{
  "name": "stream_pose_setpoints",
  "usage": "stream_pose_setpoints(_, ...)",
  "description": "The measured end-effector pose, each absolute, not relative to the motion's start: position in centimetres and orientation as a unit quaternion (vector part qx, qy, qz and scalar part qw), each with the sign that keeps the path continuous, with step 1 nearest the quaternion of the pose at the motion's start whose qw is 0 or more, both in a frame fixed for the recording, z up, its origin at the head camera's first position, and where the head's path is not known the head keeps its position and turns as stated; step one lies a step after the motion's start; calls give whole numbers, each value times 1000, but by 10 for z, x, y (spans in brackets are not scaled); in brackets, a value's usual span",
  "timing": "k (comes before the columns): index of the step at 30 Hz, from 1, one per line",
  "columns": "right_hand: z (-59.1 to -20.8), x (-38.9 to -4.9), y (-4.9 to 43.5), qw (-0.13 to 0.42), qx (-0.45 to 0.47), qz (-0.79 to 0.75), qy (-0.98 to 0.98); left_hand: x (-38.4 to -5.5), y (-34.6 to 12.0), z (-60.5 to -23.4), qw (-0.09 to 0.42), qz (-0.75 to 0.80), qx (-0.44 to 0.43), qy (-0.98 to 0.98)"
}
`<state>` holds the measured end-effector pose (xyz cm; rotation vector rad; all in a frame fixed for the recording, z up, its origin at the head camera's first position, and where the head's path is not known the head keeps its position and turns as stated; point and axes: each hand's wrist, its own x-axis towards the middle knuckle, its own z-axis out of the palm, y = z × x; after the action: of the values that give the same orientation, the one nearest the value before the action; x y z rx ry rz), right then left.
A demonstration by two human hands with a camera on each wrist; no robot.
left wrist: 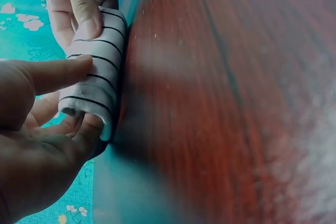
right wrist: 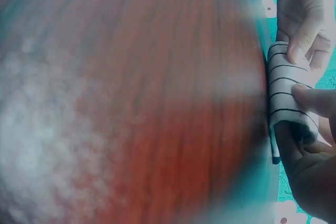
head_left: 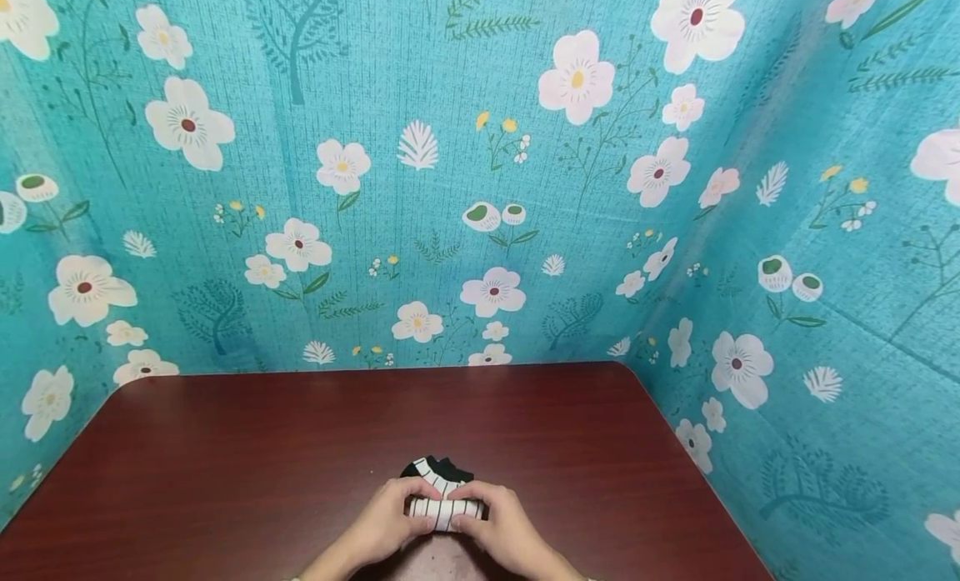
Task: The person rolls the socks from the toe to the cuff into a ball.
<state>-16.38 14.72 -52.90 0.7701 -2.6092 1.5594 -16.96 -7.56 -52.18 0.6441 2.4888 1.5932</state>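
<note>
A white sock [head_left: 444,515] with thin black stripes lies near the front of the table, its near end folded or rolled over. Beyond the fold, its black parts [head_left: 453,470] spread flat on the wood. My left hand [head_left: 393,514] grips the left end of the fold, thumb on the near side. From the right, my right hand [head_left: 495,518] holds the other end the same way. In the left wrist view the striped roll [left wrist: 100,61] has a hollow end with fingers tucked inside. The right wrist view shows fingers inside the other end too.
The dark red-brown wooden table [head_left: 247,456] has rounded far corners. A teal flowered cloth [head_left: 450,231] hangs behind it and along the right side.
</note>
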Motion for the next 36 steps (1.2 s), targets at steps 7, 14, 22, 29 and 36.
stream_pose_setpoints(7, -529, -164, 146, 41, 274, 467, -840, -171, -76, -521, 60, 521, 212, 825)
stream_pose_setpoints(14, -529, -165, 144, 86, 318, 415, -848, -171, -78, -521, 46, 514, 218, 828)
stream_pose_setpoints(22, -529, -164, 143, 104, 352, 384, -847, -171, -79, -520, 43, 505, 224, 833)
stream_pose_setpoints(29, -528, -163, 143, 98, 354, 378, -849, -170, -80, -518, 58, 505, 213, 834)
stream_pose_setpoints(36, -527, -164, 143, 68, 341, 394, -851, -170, -78, -518, 65, 519, 204, 827)
